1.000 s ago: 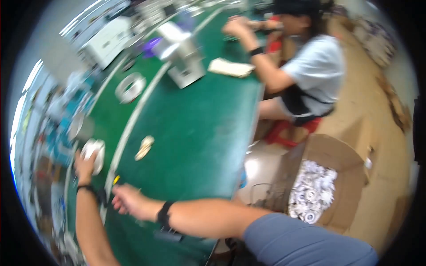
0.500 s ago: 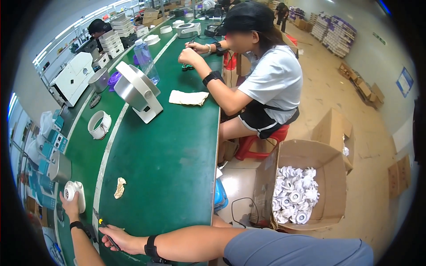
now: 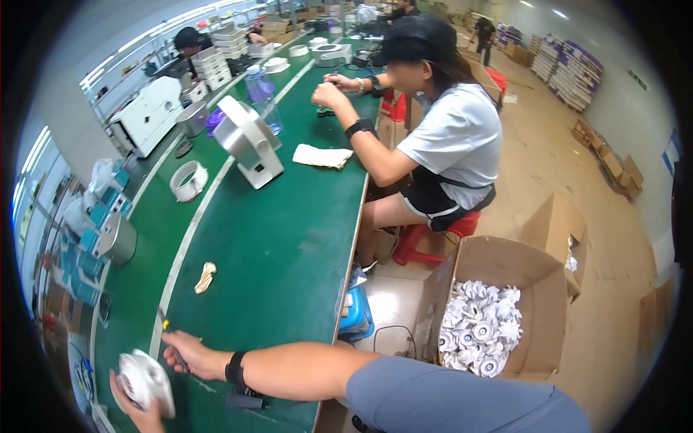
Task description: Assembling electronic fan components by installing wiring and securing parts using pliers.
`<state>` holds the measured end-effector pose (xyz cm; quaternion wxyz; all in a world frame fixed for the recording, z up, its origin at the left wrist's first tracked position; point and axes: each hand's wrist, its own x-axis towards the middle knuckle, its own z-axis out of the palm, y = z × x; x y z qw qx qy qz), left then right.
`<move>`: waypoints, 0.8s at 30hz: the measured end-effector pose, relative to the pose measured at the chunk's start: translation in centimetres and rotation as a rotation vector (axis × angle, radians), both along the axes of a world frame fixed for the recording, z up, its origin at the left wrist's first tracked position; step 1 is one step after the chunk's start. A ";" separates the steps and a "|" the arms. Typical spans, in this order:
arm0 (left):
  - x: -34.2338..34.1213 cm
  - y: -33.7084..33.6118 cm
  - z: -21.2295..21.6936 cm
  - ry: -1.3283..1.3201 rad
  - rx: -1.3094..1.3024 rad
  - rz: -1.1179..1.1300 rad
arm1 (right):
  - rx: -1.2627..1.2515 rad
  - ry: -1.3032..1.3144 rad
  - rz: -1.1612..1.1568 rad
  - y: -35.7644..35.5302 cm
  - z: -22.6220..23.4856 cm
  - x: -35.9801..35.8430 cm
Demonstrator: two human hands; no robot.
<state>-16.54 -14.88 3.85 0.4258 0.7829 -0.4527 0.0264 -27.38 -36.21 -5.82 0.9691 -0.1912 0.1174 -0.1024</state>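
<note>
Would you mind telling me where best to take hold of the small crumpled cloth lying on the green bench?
I would pinch the crumpled cloth across its narrow middle, coming straight down from above. It lies flat and alone on the green bench, long axis roughly up-down in the view, so nothing blocks either side, and its raised folds probably give the fingertips something to catch.

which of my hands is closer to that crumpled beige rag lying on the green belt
Right. Your right hand, gripping a small tool, sits just below the rag on the green belt. Your left hand holds a white round part farther down and to the left.
</note>
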 end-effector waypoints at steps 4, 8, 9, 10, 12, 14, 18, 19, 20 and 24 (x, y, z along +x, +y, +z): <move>-15.1 3.5 3.1 0.117 0.266 0.017 | -0.076 -0.009 -0.012 0.1 0.2 -0.3; -19.0 5.9 2.1 -0.057 0.435 -0.059 | -0.250 0.008 0.021 0.5 1.9 -2.4; -18.9 6.7 1.5 -0.053 0.426 -0.065 | -0.343 0.032 0.032 0.6 2.7 -3.1; -18.5 7.6 0.7 -0.116 0.378 -0.031 | -0.447 0.058 0.022 1.0 3.2 -4.2; -18.1 9.6 -0.2 -0.059 0.286 0.051 | -0.679 0.059 0.007 2.9 5.4 -6.9; -16.3 10.7 -2.4 0.167 0.116 0.079 | -1.051 0.014 -0.088 4.2 7.0 -9.2; -17.1 10.0 -0.7 0.084 0.365 0.079 | -1.432 0.016 -0.198 7.4 8.8 -14.2; -17.7 9.3 0.0 0.089 0.357 0.069 | -1.487 0.021 -0.229 7.9 8.5 -14.5; -18.2 9.4 0.5 0.029 0.366 0.063 | -1.509 0.046 -0.244 9.1 8.1 -14.8; -16.8 13.0 -4.4 0.459 -0.165 -0.091 | -1.611 0.006 -0.246 14.1 7.4 -14.3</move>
